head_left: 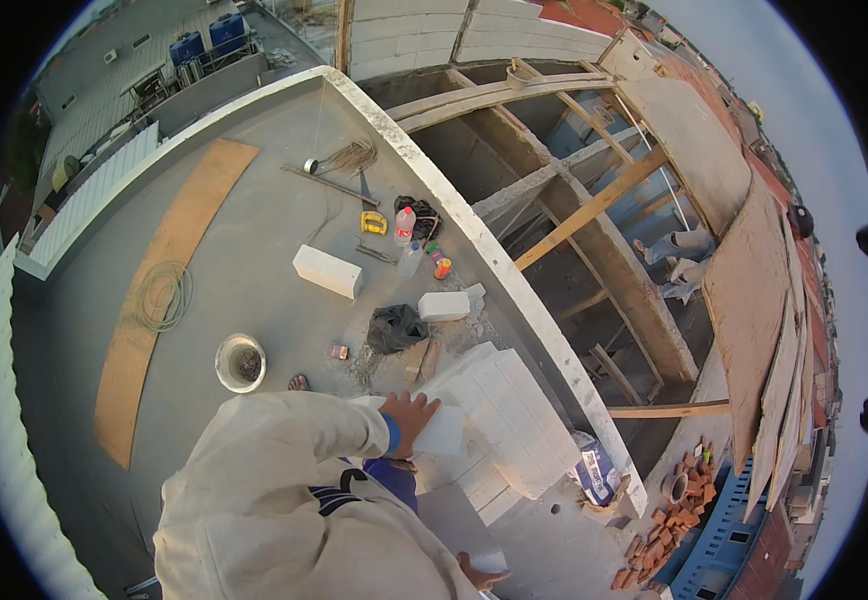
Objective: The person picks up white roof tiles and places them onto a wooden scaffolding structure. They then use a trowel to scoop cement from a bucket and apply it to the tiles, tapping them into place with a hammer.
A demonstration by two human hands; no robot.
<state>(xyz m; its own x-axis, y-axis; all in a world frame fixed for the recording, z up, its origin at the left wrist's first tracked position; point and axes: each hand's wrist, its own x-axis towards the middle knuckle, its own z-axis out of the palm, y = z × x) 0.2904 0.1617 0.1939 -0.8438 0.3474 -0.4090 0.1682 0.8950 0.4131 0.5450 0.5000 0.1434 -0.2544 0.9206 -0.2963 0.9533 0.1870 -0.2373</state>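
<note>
My left hand (411, 418) curls over the edge of a smooth white block (441, 432), just right of my body. Low in the view, my right hand (481, 573) has its fingers spread at the lower edge of a greyish-white block face (459, 520); its palm is mostly hidden. Whether both hands touch the same block I cannot tell. Beside them on the right rises a stack of large white blocks (519, 420). My beige sleeve and torso cover part of the scene.
A bucket (241, 363) of grey mix stands left. Ahead lie a white block (328, 272), a black bag (396, 329), a yellow-handled saw (374, 222) and bottles (405, 226). A low wall (474, 225) borders open framed bays. Bricks (679, 515) and a sack (596, 468) lie right.
</note>
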